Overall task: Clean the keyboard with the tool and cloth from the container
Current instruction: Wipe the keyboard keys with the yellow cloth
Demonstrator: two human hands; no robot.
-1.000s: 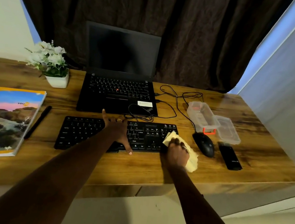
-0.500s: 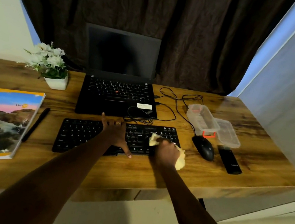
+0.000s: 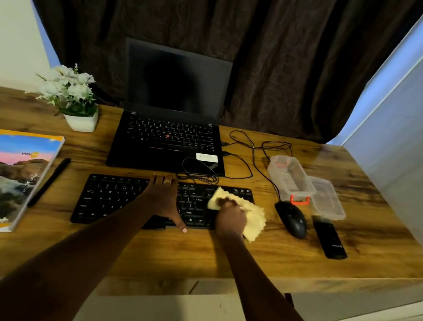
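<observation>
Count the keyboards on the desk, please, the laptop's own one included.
2. The separate black keyboard lies in front; the laptop's keyboard is just behind it. None seems hidden.

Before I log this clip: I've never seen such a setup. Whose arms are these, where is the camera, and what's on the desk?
No machine here: these are a person's bare arms, filmed by one wide-angle camera worn on the head, looking forward and down. The left hand rests flat on a black keyboard. The right hand grips a yellow cloth on the keyboard's right end. Also on the wooden desk: an open laptop, a mouse, a clear container with its lid beside it, a book, a pen and potted flowers.
</observation>
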